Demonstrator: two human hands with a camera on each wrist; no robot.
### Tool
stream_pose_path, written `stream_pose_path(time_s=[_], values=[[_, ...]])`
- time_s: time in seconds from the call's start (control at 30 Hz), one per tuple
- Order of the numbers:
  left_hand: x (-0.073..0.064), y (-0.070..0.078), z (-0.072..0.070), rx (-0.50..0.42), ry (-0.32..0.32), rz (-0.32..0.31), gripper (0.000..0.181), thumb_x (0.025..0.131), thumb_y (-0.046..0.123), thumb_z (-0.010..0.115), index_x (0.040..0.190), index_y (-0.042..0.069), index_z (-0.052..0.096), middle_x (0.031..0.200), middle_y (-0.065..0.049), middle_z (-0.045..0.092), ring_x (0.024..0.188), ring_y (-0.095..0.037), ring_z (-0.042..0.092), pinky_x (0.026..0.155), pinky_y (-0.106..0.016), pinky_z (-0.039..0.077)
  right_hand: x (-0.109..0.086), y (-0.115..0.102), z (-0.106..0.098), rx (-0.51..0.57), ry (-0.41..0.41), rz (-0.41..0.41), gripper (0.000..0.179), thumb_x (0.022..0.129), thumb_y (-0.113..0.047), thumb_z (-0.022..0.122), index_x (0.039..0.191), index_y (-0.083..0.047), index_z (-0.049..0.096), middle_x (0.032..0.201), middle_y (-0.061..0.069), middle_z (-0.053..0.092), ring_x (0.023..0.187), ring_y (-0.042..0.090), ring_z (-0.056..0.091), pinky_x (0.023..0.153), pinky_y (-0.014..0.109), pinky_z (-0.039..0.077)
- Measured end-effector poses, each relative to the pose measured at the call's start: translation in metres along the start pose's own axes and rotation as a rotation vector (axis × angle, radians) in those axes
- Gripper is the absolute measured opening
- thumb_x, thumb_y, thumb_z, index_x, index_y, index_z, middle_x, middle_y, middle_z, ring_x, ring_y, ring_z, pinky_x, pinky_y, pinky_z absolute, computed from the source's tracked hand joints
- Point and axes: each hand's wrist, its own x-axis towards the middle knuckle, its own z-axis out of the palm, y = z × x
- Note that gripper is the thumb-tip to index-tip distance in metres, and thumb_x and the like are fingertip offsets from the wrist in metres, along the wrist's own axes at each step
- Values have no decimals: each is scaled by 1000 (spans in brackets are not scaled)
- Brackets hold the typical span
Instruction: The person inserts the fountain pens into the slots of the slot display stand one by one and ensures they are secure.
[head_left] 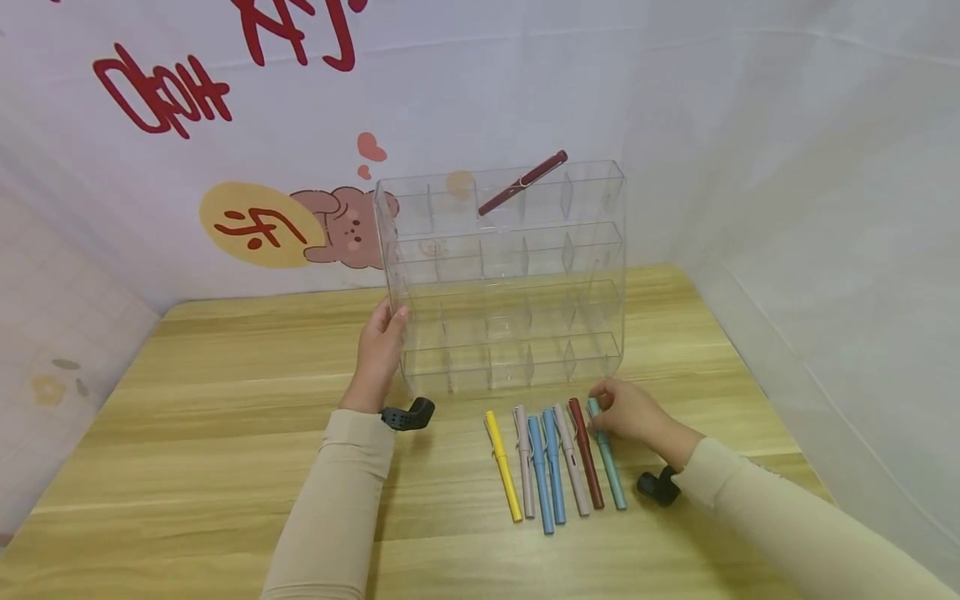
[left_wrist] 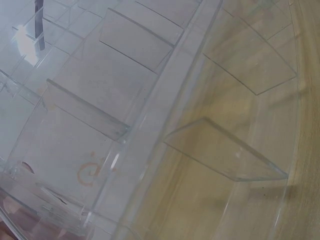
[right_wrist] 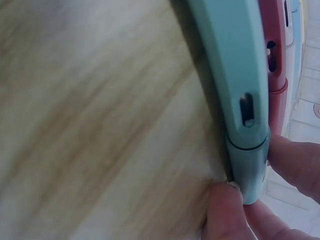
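Note:
A clear acrylic pen rack (head_left: pixel 506 279) with rows of divided compartments stands upright at the back of the table. My left hand (head_left: pixel 381 346) grips its left side edge, thumb at the front; in the left wrist view the clear dividers (left_wrist: pixel 225 150) fill most of the picture. A dark red pen (head_left: pixel 522 183) lies slanted in the rack's top row. My right hand (head_left: pixel 633 412) pinches the capped upper end of a teal pen (head_left: pixel 611 467) that lies on the table. In the right wrist view, fingertips (right_wrist: pixel 225 205) touch both sides of the teal pen's end (right_wrist: pixel 250 170).
Left of the teal pen, side by side, lie a dark red pen (head_left: pixel 587 458), grey pens (head_left: pixel 572 462), blue pens (head_left: pixel 542 479) and a yellow pen (head_left: pixel 503 467). The wooden table (head_left: pixel 225 442) meets white printed cloth (head_left: pixel 487 92) behind and at both sides.

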Motion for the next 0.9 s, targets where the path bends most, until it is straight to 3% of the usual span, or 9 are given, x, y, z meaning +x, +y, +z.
stream_pose_path(time_s=[0.43,0.7,0.9], values=[[1,-1,0,-8,10,-15,50,102,42,44,149,28,36,152,-1,37,140,-25,31,111,-53,27,4,-1,2,-22,-10,4,41,71,-6,78,106,6,61,97,19,63,90,32,59,79,47,49],[2,-1,1,-9,12,-10,52,101,42,45,150,27,35,152,-2,38,139,-25,33,110,-53,29,3,1,1,138,-32,49,39,72,2,71,106,8,55,98,22,60,79,25,59,63,34,53],[2,-3,0,-14,5,9,51,101,43,45,150,28,35,153,-1,36,140,-25,30,111,-54,26,2,4,-1,230,-11,50,39,75,3,64,110,10,51,99,23,57,76,23,57,59,33,51]])
